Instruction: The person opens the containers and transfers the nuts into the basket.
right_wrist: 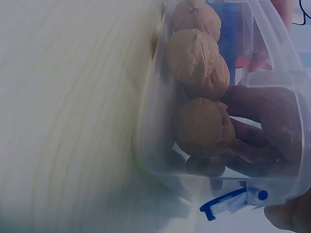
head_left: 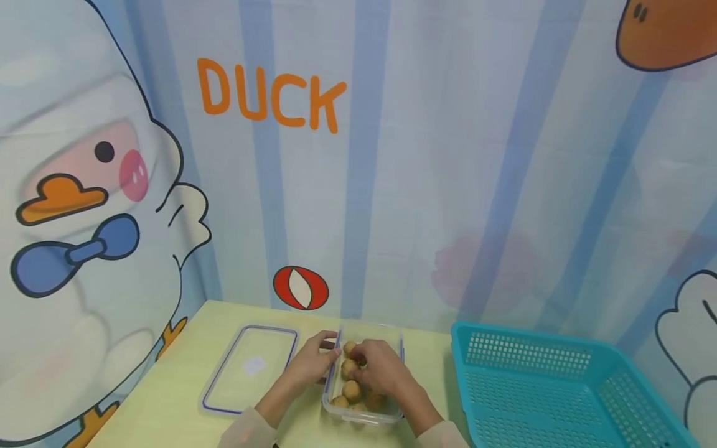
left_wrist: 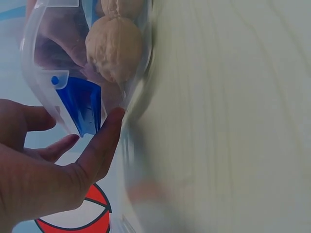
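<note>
Left hand (head_left: 309,362) grips the clear box (head_left: 358,417) at its left side; right hand (head_left: 383,367) is inside, covering some walnuts (head_left: 351,391), its grip I cannot tell. On the surface (head_left: 430,358), the lid (head_left: 238,379) lies left, the turquoise basket (head_left: 532,398) right.

Walnuts (head_left: 351,391) tan; container (head_left: 364,419) clear; basket (head_left: 532,398) turquoise; backdrop (head_left: 414,186) blue-striped.

On the table (head_left: 430,361), the container (head_left: 358,419) of walnuts (head_left: 351,391) sits between the lid (head_left: 246,382), left, and the basket (head_left: 526,398), right.
</note>
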`<state>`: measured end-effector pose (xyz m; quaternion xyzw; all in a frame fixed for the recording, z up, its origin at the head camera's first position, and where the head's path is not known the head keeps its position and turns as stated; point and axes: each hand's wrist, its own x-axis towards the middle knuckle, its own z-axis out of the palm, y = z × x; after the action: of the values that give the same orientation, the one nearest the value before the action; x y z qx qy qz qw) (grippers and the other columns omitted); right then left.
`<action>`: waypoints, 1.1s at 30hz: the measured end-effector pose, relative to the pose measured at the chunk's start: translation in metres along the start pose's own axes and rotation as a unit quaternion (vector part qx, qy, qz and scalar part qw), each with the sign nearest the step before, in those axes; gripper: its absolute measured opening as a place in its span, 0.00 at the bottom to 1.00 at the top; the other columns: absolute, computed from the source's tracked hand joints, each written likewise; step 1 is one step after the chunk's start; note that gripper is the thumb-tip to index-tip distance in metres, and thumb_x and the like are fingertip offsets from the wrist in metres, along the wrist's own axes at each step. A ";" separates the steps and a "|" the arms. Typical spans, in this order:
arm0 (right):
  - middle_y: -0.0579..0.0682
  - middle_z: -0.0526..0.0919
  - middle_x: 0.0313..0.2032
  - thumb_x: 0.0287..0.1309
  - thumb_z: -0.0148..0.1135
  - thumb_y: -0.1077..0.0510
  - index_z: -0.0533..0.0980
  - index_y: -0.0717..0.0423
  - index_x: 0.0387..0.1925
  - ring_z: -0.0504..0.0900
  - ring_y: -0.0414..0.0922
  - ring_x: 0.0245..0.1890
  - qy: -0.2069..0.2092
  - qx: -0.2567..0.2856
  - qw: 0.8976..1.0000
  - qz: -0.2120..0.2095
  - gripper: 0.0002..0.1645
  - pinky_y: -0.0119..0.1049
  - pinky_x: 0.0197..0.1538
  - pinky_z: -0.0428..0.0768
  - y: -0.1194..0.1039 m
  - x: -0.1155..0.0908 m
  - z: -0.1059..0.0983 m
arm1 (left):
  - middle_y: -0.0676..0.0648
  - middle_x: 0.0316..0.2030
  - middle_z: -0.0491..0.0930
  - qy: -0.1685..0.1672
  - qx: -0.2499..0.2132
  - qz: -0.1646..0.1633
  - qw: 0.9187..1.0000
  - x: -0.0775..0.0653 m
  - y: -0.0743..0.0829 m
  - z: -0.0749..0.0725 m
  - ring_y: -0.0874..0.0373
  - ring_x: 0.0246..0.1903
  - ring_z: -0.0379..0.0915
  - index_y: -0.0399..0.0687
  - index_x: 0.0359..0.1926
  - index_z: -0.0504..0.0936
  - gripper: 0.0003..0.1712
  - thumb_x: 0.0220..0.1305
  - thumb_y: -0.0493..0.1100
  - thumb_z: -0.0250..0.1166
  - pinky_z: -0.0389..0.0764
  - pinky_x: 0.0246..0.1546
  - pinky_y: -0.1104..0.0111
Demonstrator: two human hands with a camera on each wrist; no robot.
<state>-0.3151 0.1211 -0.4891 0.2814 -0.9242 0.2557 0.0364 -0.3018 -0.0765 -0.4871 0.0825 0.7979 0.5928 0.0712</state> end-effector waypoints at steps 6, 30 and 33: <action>0.44 0.87 0.34 0.57 0.80 0.58 0.88 0.55 0.40 0.83 0.39 0.35 -0.003 0.007 1.000 -0.004 0.10 0.35 0.41 0.83 -0.002 0.002 -0.002 | 0.27 0.66 0.69 -0.018 -0.019 -0.014 1.000 0.001 0.002 -0.006 0.31 0.59 0.76 0.33 0.76 0.65 0.30 0.80 0.38 0.59 0.88 0.43 0.45; 0.47 0.87 0.43 0.64 0.76 0.59 0.86 0.59 0.47 0.85 0.43 0.43 0.004 0.051 0.998 -0.043 0.13 0.40 0.48 0.86 -0.020 -0.012 -0.044 | 0.28 0.67 0.72 -0.071 -0.095 -0.059 0.991 0.009 -0.006 -0.012 0.26 0.69 0.67 0.31 0.77 0.62 0.31 0.81 0.40 0.57 0.81 0.55 0.36; 0.45 0.87 0.43 0.65 0.75 0.58 0.86 0.57 0.48 0.85 0.41 0.43 0.004 0.059 0.997 -0.050 0.12 0.41 0.49 0.86 -0.026 -0.021 -0.063 | 0.28 0.67 0.72 -0.068 -0.095 -0.065 0.991 0.007 -0.005 -0.011 0.27 0.68 0.68 0.31 0.77 0.62 0.32 0.81 0.41 0.57 0.81 0.55 0.37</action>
<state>-0.2883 0.1440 -0.4274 0.3282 -0.8919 0.3092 0.0361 -0.3116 -0.0868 -0.4892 0.0631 0.7349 0.6531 0.1714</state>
